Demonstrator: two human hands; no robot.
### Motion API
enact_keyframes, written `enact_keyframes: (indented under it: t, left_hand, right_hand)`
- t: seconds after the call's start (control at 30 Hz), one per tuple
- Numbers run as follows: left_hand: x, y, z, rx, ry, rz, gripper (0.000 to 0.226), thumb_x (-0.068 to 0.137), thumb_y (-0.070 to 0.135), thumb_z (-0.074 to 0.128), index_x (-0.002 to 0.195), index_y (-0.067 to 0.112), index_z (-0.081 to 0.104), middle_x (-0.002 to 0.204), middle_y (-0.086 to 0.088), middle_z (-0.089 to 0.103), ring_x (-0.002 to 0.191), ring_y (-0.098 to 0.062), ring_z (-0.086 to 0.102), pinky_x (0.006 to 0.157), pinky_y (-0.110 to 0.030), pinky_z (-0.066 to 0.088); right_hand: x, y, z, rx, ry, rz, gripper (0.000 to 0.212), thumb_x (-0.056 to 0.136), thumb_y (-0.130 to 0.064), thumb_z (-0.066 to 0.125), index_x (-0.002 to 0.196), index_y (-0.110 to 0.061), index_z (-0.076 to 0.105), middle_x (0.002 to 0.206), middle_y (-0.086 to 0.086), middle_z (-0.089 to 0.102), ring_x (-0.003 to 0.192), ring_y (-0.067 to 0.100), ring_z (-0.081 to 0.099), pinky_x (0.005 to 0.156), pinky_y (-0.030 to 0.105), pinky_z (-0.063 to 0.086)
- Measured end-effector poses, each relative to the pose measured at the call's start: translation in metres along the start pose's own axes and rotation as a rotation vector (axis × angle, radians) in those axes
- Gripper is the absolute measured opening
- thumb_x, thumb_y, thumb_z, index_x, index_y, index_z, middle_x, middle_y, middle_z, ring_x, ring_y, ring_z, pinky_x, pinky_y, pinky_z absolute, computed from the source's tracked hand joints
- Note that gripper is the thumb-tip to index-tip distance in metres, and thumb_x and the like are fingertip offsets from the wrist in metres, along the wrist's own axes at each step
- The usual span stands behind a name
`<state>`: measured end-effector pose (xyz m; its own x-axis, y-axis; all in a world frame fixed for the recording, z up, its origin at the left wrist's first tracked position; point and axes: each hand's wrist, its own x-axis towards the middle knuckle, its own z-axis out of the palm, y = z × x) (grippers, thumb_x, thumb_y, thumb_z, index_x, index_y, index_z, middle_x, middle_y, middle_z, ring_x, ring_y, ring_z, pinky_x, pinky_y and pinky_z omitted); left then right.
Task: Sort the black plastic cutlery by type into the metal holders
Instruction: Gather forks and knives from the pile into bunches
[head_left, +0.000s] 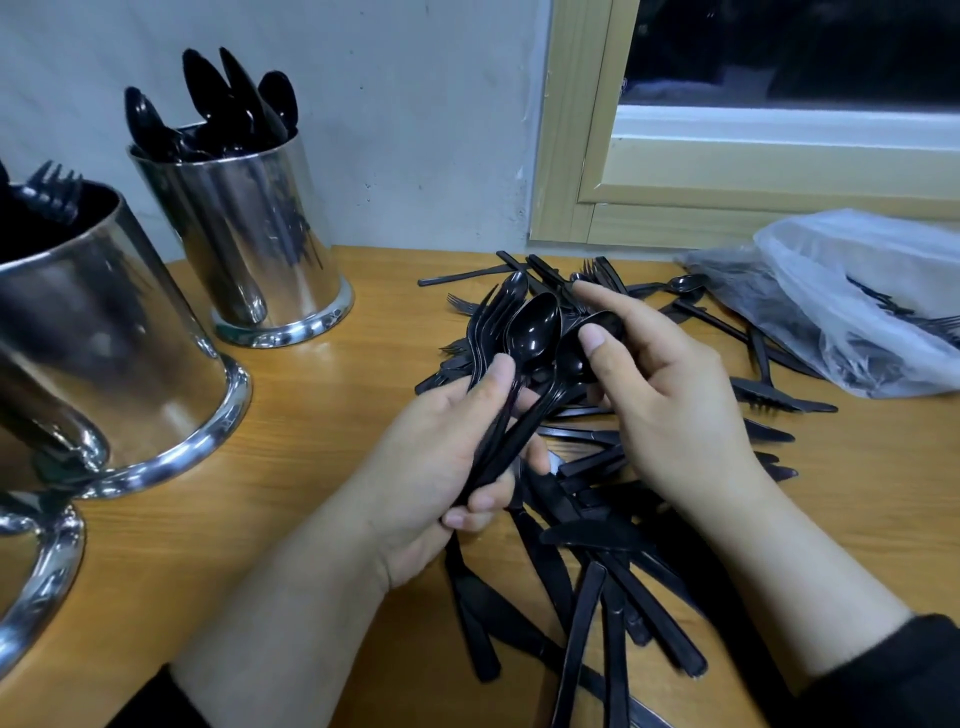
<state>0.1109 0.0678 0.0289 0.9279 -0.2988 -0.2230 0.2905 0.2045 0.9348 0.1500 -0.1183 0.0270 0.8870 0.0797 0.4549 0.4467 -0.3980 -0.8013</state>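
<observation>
Head view: left hand (447, 457) grips a bundle of spoons (524, 364) above the cutlery pile (597, 545); right hand (670, 395) pinches one spoon bowl (576, 348) beside it.

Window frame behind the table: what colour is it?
Pale yellow-tan window frame, clearest in the head view.

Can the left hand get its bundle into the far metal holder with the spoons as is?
Probably yes: the left hand grips the bundle of black plastic spoons, and bare wooden table lies between it and the open-topped shiny metal spoon holder.
</observation>
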Motion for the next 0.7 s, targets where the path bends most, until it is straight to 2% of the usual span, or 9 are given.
enact_keyframes:
  t: [0.1,0.23,0.33,0.43,0.6,0.7]
  left_hand:
    - [-0.0001,-0.0001,-0.0009,0.065,0.02,0.016,0.037,0.103,0.047,0.05,0.107,0.01,0.057,0.079,-0.014,0.067,0.041,-0.011,0.034,0.035,-0.02,0.021]
    - [0.0012,-0.0015,-0.0022,0.162,0.025,0.036,0.044,0.103,0.045,0.052,0.115,0.004,0.059,0.083,-0.014,0.071,0.042,-0.013,0.038,0.035,-0.021,0.023]
    - [0.001,-0.0017,-0.0013,0.204,0.018,0.028,0.047,0.1,0.047,0.055,0.116,0.003,0.06,0.085,-0.015,0.074,0.042,-0.014,0.039,0.035,-0.019,0.025]
    - [0.0002,-0.0021,0.0006,0.248,0.045,0.052,0.043,0.101,0.045,0.054,0.109,0.003,0.061,0.085,-0.015,0.076,0.041,-0.014,0.037,0.037,-0.019,0.024]
    - [0.0004,-0.0019,0.0014,0.261,0.122,0.156,0.03,0.104,0.037,0.054,0.106,0.009,0.066,0.092,-0.011,0.078,0.043,-0.014,0.039,0.038,-0.021,0.027]
    - [0.001,-0.001,-0.0014,0.282,0.12,0.182,0.028,0.104,0.036,0.055,0.1,0.01,0.067,0.088,-0.011,0.077,0.043,-0.016,0.037,0.039,-0.02,0.027]
  right_hand:
    - [-0.0001,-0.0012,0.0013,-0.025,-0.015,0.003,0.036,0.101,-0.034,0.053,0.137,-0.034,0.06,0.077,-0.037,0.059,0.08,-0.01,0.058,0.077,0.008,0.039]
    - [0.0003,-0.0038,0.0036,-0.038,-0.061,0.018,0.033,0.101,-0.038,0.052,0.133,-0.035,0.059,0.073,-0.038,0.058,0.076,-0.008,0.058,0.069,0.008,0.038]
    - [0.0014,-0.0032,0.0026,0.009,-0.114,0.06,0.022,0.101,-0.035,0.055,0.121,-0.033,0.064,0.075,-0.035,0.06,0.074,-0.008,0.059,0.068,0.009,0.039]
    - [0.0022,-0.0008,0.0012,0.01,-0.162,0.093,0.011,0.101,-0.031,0.055,0.109,-0.035,0.063,0.076,-0.029,0.062,0.071,-0.002,0.059,0.064,0.01,0.038]
    - [0.0019,-0.0011,0.0004,-0.004,-0.148,0.101,0.011,0.103,-0.027,0.051,0.109,-0.034,0.055,0.064,-0.033,0.056,0.061,-0.002,0.054,0.057,0.012,0.035]
    - [0.0026,-0.006,-0.0007,-0.003,-0.175,0.094,0.012,0.104,-0.029,0.048,0.111,-0.038,0.053,0.061,-0.024,0.055,0.056,0.002,0.048,0.058,0.02,0.034]
